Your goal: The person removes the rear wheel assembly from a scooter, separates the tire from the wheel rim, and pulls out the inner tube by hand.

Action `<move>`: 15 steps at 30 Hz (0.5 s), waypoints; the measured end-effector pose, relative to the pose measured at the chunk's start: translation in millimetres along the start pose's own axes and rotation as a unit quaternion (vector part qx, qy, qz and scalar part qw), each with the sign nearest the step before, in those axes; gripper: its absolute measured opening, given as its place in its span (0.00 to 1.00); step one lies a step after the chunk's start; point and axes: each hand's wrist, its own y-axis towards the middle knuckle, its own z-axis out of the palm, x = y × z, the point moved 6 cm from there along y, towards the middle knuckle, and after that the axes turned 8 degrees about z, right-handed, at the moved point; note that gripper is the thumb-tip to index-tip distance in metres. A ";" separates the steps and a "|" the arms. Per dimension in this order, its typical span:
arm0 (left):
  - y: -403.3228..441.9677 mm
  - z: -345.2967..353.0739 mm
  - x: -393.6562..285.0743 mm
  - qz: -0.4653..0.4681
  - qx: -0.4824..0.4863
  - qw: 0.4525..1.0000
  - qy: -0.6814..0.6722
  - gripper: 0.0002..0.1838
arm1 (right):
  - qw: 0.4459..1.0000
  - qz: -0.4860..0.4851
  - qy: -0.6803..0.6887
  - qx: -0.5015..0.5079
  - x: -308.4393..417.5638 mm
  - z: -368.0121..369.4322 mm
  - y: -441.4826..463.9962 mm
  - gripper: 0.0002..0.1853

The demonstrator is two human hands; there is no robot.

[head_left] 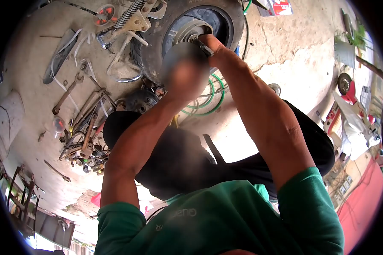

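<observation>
Reaching toward 12 o'clock, both bare arms stretch up to a tire (151, 53) and the round hub (194, 29) at its center. The tire stands at 12 o'clock, its hollow facing the person. The right hand (215, 47) is at the hub, its fingers bent beside a dark metal rod (203, 46) that points at the hub's middle; whether it is clenched on the rod I cannot tell. The left hand (186, 76) lies just below the hub, toward 7 o'clock of it (a smudge blurs it badly), so its grip cannot be told either.

Below the hands, a green hose (222, 95) loops on the floor. Toward 11 o'clock, a coil spring (131, 12) and a bent metal frame (110, 70) are near the tire's left side. At 10 o'clock a big wrench (68, 94) lies by itself, and at 9 o'clock a heap of tools (87, 148) spreads over the concrete floor (30, 140). A small clear cup (58, 125) with something red and blue in it is just beside that heap.

The person's green shirt (225, 212) fills 6 o'clock, with dark pants (174, 157) bent above it. At 3 o'clock a small wheel (344, 83) is well apart from the hands.
</observation>
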 end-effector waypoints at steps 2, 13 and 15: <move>-2.9 7.7 5.7 -0.005 0.028 1.000 -0.006 0.07 | 0.988 -0.086 -0.125 0.005 7.2 -4.4 14.7 0.14; 3.3 18.1 -4.6 0.035 0.230 0.951 0.202 0.05 | 0.970 0.143 0.192 0.040 6.1 37.3 -38.0 0.13; 5.5 19.4 -5.5 0.020 0.253 0.947 0.198 0.05 | 0.957 0.165 0.235 0.032 12.9 46.8 -48.6 0.13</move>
